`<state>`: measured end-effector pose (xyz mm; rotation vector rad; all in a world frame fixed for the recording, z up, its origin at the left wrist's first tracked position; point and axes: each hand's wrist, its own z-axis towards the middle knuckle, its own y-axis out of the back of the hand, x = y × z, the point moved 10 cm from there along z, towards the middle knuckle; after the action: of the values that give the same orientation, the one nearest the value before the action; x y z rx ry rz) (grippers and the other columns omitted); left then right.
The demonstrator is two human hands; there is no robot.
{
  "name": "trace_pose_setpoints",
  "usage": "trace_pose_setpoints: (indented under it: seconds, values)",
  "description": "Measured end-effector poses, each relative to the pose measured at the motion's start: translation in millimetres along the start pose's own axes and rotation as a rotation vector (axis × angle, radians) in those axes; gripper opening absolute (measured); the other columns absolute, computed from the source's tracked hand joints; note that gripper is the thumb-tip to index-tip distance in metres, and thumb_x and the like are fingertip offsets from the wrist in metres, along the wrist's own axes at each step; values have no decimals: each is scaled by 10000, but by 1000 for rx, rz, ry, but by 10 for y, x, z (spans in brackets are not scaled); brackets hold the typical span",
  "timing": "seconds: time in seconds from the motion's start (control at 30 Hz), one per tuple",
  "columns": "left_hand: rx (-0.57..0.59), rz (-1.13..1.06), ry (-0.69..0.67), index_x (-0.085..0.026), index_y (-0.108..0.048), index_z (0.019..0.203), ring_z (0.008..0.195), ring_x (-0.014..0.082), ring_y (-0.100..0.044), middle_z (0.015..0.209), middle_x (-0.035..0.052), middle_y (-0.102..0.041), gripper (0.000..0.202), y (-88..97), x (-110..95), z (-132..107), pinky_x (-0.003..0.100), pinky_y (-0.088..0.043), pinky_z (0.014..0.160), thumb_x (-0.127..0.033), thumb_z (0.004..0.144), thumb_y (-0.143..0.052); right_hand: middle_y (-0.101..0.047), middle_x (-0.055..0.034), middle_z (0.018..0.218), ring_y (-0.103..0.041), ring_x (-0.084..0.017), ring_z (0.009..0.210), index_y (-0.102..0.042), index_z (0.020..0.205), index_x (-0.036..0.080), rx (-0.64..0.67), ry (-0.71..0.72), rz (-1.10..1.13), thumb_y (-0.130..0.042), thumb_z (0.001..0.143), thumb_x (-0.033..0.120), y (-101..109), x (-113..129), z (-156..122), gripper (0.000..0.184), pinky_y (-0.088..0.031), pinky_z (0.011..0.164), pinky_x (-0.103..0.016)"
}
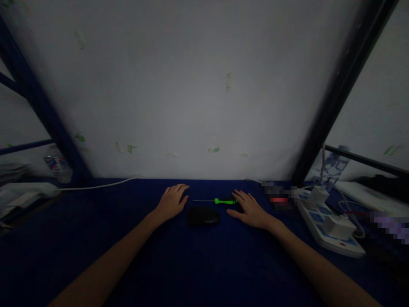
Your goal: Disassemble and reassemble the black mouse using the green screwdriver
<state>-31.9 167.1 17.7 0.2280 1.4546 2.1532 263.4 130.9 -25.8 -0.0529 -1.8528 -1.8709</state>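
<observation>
A screwdriver (225,201) with a green and black handle lies flat on the dark blue tabletop (204,264), its thin shaft pointing left. Just in front of it sits a black computer mouse (203,216). My left hand (171,201) rests palm down to the left of both, fingers stretched out and holding nothing. On the other side my right hand (248,209) also lies flat and open, its fingers next to the handle end. Whether those fingertips touch the handle I cannot tell.
At the right lies a white power strip (329,226) with plugged-in chargers and cables. A partly blurred dark item with a red patch (279,199) is beside it. Bottles stand at both sides, a white cable (102,186) runs along the left, and frame posts rise against the wall.
</observation>
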Motion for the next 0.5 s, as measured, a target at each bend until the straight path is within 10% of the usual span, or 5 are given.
trace_pose_setpoints:
  seconds: [0.5]
  values:
    - [111, -154, -273, -236, -715, 1209, 1032, 269, -677, 1143, 72, -725, 378, 245, -1038, -213, 430, -508, 919, -542, 1028, -586, -270, -186, 1735, -200, -369, 1631, -350, 1648, 131, -4, 12, -9, -417, 896, 889, -17, -16, 10, 1069, -101, 1321, -567]
